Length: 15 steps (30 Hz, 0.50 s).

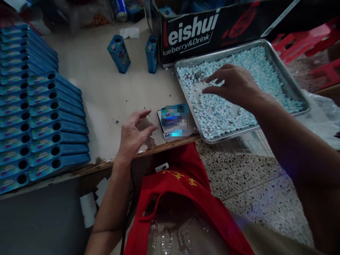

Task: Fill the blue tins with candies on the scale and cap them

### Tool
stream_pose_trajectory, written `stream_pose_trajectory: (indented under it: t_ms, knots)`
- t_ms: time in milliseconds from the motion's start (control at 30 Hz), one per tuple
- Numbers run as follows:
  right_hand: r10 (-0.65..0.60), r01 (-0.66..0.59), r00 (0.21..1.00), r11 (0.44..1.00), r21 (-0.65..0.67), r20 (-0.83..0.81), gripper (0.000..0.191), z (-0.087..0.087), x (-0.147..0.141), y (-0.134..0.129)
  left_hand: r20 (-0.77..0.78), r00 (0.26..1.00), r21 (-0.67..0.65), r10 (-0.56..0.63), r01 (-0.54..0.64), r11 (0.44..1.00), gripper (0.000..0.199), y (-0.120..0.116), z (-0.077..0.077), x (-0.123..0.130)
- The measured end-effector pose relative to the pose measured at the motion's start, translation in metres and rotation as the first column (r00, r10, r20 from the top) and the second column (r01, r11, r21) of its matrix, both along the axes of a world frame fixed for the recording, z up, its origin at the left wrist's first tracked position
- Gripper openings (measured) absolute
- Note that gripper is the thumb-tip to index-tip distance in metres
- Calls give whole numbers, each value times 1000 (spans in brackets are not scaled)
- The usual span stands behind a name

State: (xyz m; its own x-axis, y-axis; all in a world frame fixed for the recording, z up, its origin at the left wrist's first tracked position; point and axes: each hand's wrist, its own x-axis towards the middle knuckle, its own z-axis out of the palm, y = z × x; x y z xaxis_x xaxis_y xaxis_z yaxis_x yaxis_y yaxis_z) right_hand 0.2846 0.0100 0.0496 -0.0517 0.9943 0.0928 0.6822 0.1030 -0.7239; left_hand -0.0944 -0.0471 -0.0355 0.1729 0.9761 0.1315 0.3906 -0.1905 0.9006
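My right hand (233,85) hovers over a metal tray (288,72) of small pale blue and white candies (217,120). Its thumb and fingers are apart, and I make out nothing held between them. At the table's front edge, my left hand (135,132) curves open beside a small scale (165,135) with a lit display, touching nothing on it. A blue candy box (166,117) sits on that scale, partly blurred by a pixelated patch.
Many blue boxes (57,117) with round holes are stacked in rows at left. Two more boxes, a nearer one (119,55) and another (152,55), stand by a black carton (196,35). Red stools (305,42) are at far right.
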Motion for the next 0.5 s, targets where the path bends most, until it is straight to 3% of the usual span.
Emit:
stream_pose_trajectory:
  t_ms: [133, 300, 400, 500]
  knots:
    - [-5, 6, 1000, 1000, 27, -30, 7, 0, -21, 25, -86, 991, 85, -98, 105, 991, 65, 12, 15, 13]
    - [86, -86, 993, 996, 5, -76, 4, 7, -60, 68, -220, 965, 235, -141, 192, 953, 69, 17, 27, 35]
    - [116, -111, 989, 992, 60, -94, 13, -2, -78, 92, -384, 902, 252, -196, 307, 918, 69, 12, 32, 58]
    - [171, -170, 985, 981, 90, -7, 21, -13, -104, 119, -545, 802, 189, -245, 403, 896, 53, 12, 36, 77]
